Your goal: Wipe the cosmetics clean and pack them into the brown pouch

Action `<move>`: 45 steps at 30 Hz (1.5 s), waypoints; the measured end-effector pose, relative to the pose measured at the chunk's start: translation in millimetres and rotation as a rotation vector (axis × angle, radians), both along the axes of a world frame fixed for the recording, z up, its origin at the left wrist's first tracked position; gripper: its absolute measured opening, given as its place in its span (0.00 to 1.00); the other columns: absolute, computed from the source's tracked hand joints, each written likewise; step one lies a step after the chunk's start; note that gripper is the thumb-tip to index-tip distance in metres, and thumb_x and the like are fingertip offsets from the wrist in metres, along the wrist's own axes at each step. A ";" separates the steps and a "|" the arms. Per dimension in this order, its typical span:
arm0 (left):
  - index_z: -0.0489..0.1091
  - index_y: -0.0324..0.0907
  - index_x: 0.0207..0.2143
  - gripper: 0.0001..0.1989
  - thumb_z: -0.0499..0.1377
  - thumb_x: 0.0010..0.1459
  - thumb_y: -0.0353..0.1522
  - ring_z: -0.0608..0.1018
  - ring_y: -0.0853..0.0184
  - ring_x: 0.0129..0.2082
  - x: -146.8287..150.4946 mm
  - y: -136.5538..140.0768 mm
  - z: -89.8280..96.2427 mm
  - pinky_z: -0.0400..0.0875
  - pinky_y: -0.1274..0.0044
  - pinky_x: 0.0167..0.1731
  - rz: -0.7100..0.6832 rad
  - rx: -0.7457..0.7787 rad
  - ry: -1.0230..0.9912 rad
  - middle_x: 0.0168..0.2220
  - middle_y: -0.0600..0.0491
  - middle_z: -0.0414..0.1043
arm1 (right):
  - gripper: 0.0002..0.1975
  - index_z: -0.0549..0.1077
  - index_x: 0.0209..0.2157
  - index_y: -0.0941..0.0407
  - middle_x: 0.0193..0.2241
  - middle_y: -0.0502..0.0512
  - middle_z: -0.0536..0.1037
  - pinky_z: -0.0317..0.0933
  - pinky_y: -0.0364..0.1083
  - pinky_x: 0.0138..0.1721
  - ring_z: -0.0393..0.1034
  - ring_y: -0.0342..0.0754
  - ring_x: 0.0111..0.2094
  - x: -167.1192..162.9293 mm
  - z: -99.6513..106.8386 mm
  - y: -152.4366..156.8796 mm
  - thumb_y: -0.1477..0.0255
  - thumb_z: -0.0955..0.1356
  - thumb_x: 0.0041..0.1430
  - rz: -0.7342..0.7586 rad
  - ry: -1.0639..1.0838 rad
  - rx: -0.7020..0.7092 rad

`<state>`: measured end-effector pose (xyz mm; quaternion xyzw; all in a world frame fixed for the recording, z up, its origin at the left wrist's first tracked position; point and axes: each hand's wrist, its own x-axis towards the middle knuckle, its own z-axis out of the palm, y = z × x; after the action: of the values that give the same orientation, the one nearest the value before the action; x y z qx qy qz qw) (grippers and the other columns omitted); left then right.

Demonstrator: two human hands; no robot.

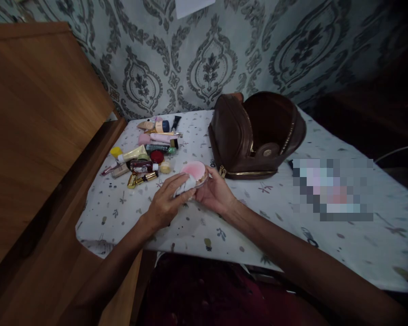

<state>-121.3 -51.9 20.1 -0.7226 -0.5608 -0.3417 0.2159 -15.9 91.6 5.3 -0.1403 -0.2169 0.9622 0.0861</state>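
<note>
A round pink compact (194,170) with a gold-toned rim is in my right hand (216,191), whose fingers curl around its side and underside. My left hand (168,197) pinches a crumpled white wipe (184,184) and presses it against the compact's near left edge. Both hands meet in front of my body, just above the patterned tablecloth. To their left lie a small yellow-lidded jar (165,167), a gold lipstick tube (147,177) and a dark red bottle (143,166).
A brown leather bag (231,136) stands unzipped behind my right hand. More cosmetics, such as a cream tube (134,154) and a red round case (157,156), lie at the left. A blurred-out object (329,188) lies right. Wooden furniture (37,127) borders the table's left side.
</note>
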 end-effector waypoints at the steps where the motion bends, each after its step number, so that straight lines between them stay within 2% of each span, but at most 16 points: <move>1: 0.70 0.45 0.50 0.17 0.52 0.64 0.21 0.70 0.60 0.60 -0.8 0.1 0.7 0.74 0.61 0.53 -0.014 0.016 -0.026 0.56 0.45 0.70 | 0.14 0.72 0.32 0.54 0.25 0.49 0.78 0.63 0.44 0.28 0.69 0.46 0.26 -0.3 -0.6 0.3 0.59 0.63 0.60 0.001 -0.012 -0.001; 7: 0.72 0.43 0.44 0.13 0.51 0.65 0.23 0.75 0.62 0.55 -1.3 -1.6 4.7 0.75 0.64 0.51 -0.031 0.014 -0.150 0.51 0.46 0.75 | 0.13 0.72 0.32 0.53 0.25 0.47 0.77 0.60 0.42 0.24 0.68 0.45 0.25 -2.4 -4.2 1.2 0.58 0.64 0.60 -0.009 -0.067 0.067; 13: 0.71 0.41 0.47 0.14 0.49 0.65 0.23 0.73 0.61 0.56 3.2 0.1 6.1 0.73 0.64 0.53 -0.055 -0.029 -0.150 0.53 0.42 0.73 | 0.14 0.74 0.30 0.55 0.22 0.47 0.76 0.62 0.41 0.25 0.67 0.42 0.24 -1.5 -2.5 -2.7 0.58 0.68 0.58 0.008 -0.084 0.137; 18: 0.68 0.40 0.51 0.16 0.46 0.67 0.25 0.72 0.60 0.57 3.3 6.2 10.5 0.69 0.63 0.55 0.100 -0.049 -0.152 0.55 0.40 0.70 | 0.12 0.74 0.29 0.55 0.23 0.47 0.76 0.63 0.41 0.26 0.68 0.42 0.25 -0.4 -4.4 -6.1 0.61 0.70 0.57 0.037 -0.042 0.184; 23: 0.67 0.39 0.54 0.16 0.47 0.68 0.29 0.72 0.61 0.55 0.7 8.1 10.5 0.68 0.67 0.55 0.279 -0.147 -0.302 0.52 0.42 0.71 | 0.10 0.76 0.35 0.53 0.28 0.48 0.79 0.65 0.42 0.28 0.70 0.43 0.28 -0.6 -7.4 -0.5 0.62 0.69 0.59 -0.024 -0.005 0.164; 28: 0.65 0.41 0.58 0.19 0.53 0.67 0.37 0.73 0.58 0.54 1.4 5.8 8.4 0.68 0.64 0.54 0.327 -0.237 -0.405 0.53 0.42 0.71 | 0.12 0.78 0.37 0.53 0.32 0.50 0.80 0.67 0.44 0.37 0.72 0.44 0.33 1.1 -6.0 -1.5 0.61 0.72 0.56 -0.109 0.037 0.195; 30: 0.63 0.41 0.59 0.22 0.54 0.66 0.39 0.71 0.55 0.56 0.4 6.3 4.4 0.67 0.62 0.54 0.332 -0.229 -0.389 0.55 0.41 0.70 | 0.14 0.78 0.40 0.52 0.34 0.49 0.80 0.66 0.42 0.37 0.72 0.43 0.33 1.8 -3.7 -3.7 0.62 0.75 0.52 -0.157 0.071 0.233; 34: 0.64 0.44 0.59 0.22 0.54 0.66 0.41 0.72 0.53 0.56 -6.1 14.1 -4.6 0.69 0.61 0.53 0.348 -0.179 -0.331 0.55 0.41 0.69 | 0.20 0.77 0.44 0.50 0.38 0.51 0.80 0.66 0.43 0.37 0.73 0.44 0.34 2.1 5.8 -5.2 0.57 0.75 0.50 -0.187 0.147 0.316; 37: 0.66 0.44 0.57 0.20 0.54 0.66 0.40 0.73 0.55 0.54 -8.7 22.6 -1.4 0.71 0.64 0.51 0.332 -0.115 -0.253 0.54 0.42 0.68 | 0.20 0.75 0.46 0.49 0.43 0.51 0.78 0.65 0.44 0.43 0.72 0.46 0.40 4.4 18.9 -3.3 0.57 0.74 0.53 -0.248 0.170 0.443; 39: 0.67 0.43 0.54 0.18 0.55 0.65 0.40 0.74 0.56 0.53 -8.2 28.1 6.9 0.73 0.65 0.50 0.303 -0.056 -0.208 0.52 0.43 0.68 | 0.21 0.74 0.47 0.50 0.43 0.50 0.77 0.64 0.45 0.46 0.70 0.46 0.43 8.2 30.0 0.2 0.59 0.74 0.52 -0.301 0.151 0.592; 42: 0.70 0.42 0.48 0.12 0.57 0.64 0.38 0.75 0.59 0.48 -6.0 36.2 24.0 0.73 0.69 0.47 0.249 0.038 -0.170 0.47 0.46 0.70 | 0.18 0.74 0.47 0.53 0.38 0.50 0.76 0.62 0.44 0.45 0.68 0.46 0.40 17.5 49.1 10.5 0.62 0.72 0.55 -0.384 0.050 0.881; 45: 0.71 0.42 0.41 0.06 0.58 0.64 0.34 0.77 0.63 0.43 -3.7 44.1 37.4 0.74 0.73 0.44 0.186 0.107 -0.158 0.42 0.49 0.72 | 0.13 0.73 0.42 0.56 0.33 0.49 0.73 0.61 0.43 0.41 0.65 0.45 0.36 30.3 70.6 28.4 0.63 0.69 0.58 -0.490 -0.024 1.116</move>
<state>-125.0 -7.9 57.5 -0.6257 -0.6218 -0.4055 0.2399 14.4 120.1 75.8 -0.1306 -0.6510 0.6538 0.3630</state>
